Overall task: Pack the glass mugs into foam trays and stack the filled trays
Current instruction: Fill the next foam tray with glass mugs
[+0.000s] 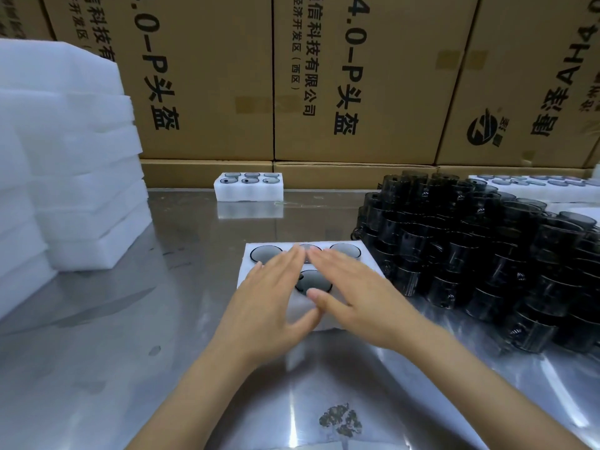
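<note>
A white foam tray (pixel 251 254) lies on the steel table in front of me, with dark glass mugs (pixel 345 250) sunk into its round holes. My left hand (pixel 269 293) and my right hand (pixel 354 290) lie flat on top of it, fingers straight, pressing down side by side. They hide much of the tray's top. A big pile of loose smoky glass mugs (pixel 480 245) sits just right of the tray. A second filled foam tray (pixel 248 193) stands farther back in the middle.
A tall stack of white foam trays (pixel 74 164) rises at the left. More filled trays (pixel 535 186) lie at the back right behind the mug pile. Large cardboard boxes (pixel 357 76) wall off the rear. The steel table (pixel 113 352) is bare near me.
</note>
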`<state>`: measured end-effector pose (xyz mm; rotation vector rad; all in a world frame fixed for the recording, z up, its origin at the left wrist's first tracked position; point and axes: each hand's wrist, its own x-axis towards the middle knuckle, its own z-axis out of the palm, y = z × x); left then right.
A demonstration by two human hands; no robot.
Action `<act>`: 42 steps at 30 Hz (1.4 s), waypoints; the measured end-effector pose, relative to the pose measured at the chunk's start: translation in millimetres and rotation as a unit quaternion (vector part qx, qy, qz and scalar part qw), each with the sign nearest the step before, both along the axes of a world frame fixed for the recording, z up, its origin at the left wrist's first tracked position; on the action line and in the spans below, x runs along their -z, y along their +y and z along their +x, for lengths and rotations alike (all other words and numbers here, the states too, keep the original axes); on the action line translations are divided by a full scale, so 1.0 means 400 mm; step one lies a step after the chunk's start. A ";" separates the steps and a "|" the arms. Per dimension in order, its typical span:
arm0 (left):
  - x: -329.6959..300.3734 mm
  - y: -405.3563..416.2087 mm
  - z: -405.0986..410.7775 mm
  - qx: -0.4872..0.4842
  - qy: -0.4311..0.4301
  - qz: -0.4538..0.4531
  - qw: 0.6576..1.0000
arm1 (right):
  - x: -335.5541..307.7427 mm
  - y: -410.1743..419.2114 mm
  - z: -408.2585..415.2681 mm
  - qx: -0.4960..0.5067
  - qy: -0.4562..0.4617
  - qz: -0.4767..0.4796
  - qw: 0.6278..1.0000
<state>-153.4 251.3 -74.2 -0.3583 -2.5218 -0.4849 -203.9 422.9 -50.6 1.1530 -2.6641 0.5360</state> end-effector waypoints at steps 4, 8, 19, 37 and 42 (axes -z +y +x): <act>0.024 -0.009 -0.004 -0.032 -0.042 -0.109 0.993 | 0.047 -0.014 0.001 0.033 0.039 0.075 0.996; 0.020 -0.007 -0.010 -0.036 -0.052 -0.104 0.993 | 0.046 -0.018 0.000 0.046 0.049 0.088 0.994; 0.026 0.005 0.020 -0.041 -0.002 -0.111 0.993 | 0.001 0.008 0.026 0.085 0.040 0.023 0.995; -0.005 -0.027 0.030 -0.048 0.130 0.111 0.984 | -0.150 0.437 -0.083 0.537 0.111 -0.021 0.836; -0.001 -0.067 0.014 -0.085 0.144 0.258 0.951 | -0.140 0.402 -0.048 0.440 0.221 -0.126 0.861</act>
